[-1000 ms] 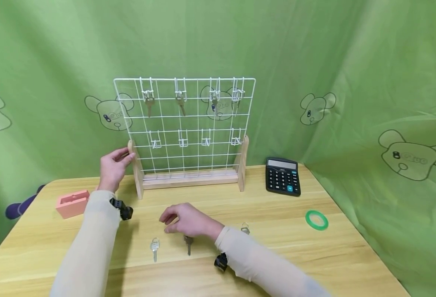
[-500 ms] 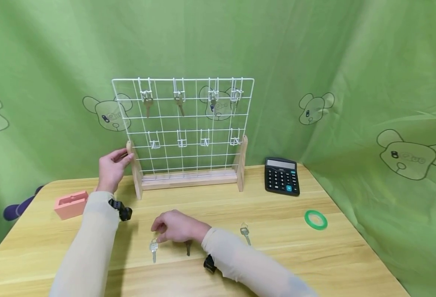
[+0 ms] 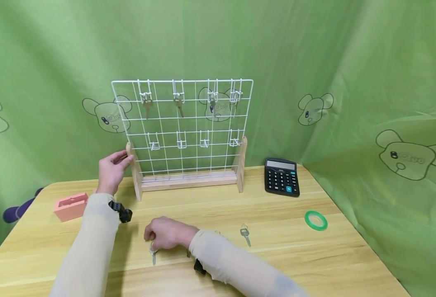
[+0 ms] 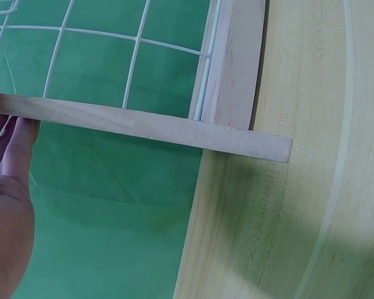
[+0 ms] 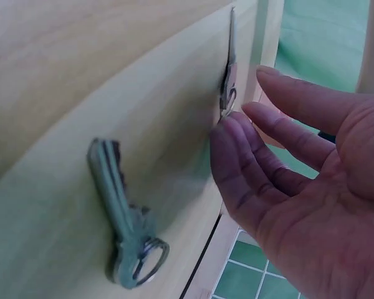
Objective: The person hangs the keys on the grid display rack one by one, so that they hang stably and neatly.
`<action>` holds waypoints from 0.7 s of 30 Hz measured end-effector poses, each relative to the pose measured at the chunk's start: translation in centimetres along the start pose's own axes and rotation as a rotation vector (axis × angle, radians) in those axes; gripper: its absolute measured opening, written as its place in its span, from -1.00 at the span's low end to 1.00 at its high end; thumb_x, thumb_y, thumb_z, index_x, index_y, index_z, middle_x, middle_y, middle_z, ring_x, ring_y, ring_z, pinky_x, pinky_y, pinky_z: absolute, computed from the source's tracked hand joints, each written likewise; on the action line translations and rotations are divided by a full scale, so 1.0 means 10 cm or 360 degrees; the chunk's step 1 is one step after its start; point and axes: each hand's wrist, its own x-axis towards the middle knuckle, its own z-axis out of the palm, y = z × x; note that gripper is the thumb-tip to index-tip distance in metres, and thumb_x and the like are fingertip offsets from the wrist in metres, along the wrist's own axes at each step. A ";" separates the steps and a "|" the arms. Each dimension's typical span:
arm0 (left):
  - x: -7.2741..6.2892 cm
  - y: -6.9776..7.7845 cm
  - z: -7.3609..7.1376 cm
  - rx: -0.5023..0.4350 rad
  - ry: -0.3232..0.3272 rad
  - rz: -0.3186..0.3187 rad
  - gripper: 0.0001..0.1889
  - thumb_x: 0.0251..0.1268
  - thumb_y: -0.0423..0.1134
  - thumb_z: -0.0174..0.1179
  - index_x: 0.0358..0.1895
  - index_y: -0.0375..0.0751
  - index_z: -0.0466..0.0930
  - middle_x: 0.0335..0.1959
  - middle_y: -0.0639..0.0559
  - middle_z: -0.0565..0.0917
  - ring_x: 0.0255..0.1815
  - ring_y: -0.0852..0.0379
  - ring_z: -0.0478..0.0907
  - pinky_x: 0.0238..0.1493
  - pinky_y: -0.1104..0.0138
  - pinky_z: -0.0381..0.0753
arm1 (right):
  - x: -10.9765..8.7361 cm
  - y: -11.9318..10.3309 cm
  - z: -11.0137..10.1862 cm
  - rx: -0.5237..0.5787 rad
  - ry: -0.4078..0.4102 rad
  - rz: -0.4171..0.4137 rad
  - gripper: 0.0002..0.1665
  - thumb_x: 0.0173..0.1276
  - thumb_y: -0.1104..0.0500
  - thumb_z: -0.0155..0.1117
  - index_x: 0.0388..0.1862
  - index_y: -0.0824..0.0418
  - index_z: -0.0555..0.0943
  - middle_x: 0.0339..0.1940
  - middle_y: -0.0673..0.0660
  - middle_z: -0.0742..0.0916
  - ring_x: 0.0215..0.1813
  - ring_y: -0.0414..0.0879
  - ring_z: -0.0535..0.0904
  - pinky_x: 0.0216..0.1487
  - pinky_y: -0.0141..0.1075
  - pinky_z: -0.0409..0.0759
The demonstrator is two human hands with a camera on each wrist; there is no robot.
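My left hand [image 3: 111, 172] grips the top of the left wooden upright [image 3: 136, 177] of a white wire grid rack [image 3: 188, 81]. In the left wrist view its fingers lie on both sides of that wooden upright [image 4: 156, 128]. My right hand [image 3: 167, 233] is low over the table at the ring end of the leftmost silver key [image 3: 153, 258]. In the right wrist view the fingertips are right at that key's ring, and the thumb stands apart from them. A second key [image 5: 121, 218] lies nearby, mostly hidden under the right wrist in the head view.
Several keys hang from the rack's upper hooks; its lower hooks [image 3: 181, 144] hold none. Another key [image 3: 245, 236] lies right of my right sleeve. A pink box [image 3: 70, 207] stands at left, a black calculator [image 3: 281, 177] and green tape roll [image 3: 316, 220] at right.
My right hand has moved left and down, from over the middle key to the leftmost key's ring. The key at right has come out from behind the sleeve. My left hand keeps its grip.
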 end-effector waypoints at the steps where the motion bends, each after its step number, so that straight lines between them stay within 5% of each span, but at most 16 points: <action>1: 0.00 0.00 0.00 -0.0001 0.0005 0.0003 -0.51 0.34 -0.28 0.28 0.28 -0.36 0.45 0.23 -0.29 0.53 0.17 -0.02 0.55 0.14 0.41 0.57 | 0.01 -0.01 0.01 -0.0007 -0.0003 0.0005 -0.71 0.14 0.26 0.52 -0.14 0.15 0.70 -0.39 -0.16 0.61 -0.31 -0.39 0.45 -0.23 -0.65 0.43; 14: -0.01 0.00 0.00 0.0016 0.0015 -0.0005 -0.51 0.33 -0.26 0.30 0.27 -0.36 0.47 0.21 -0.29 0.55 0.12 0.03 0.58 0.11 0.42 0.58 | 0.03 -0.04 0.06 -0.0093 0.0002 0.0067 -0.75 0.13 0.33 0.49 -0.48 0.04 0.59 -0.54 -0.16 0.54 -0.38 -0.32 0.43 -0.35 -0.59 0.41; 21: -0.01 0.00 -0.01 0.0007 0.0016 -0.0007 -0.51 0.33 -0.25 0.30 0.27 -0.35 0.47 0.21 -0.30 0.54 0.11 0.05 0.58 0.12 0.41 0.58 | 0.03 -0.01 0.08 -0.0070 0.0009 0.0074 -0.75 0.17 0.33 0.45 -0.48 0.01 0.59 -0.55 -0.18 0.55 -0.40 -0.33 0.43 -0.37 -0.60 0.41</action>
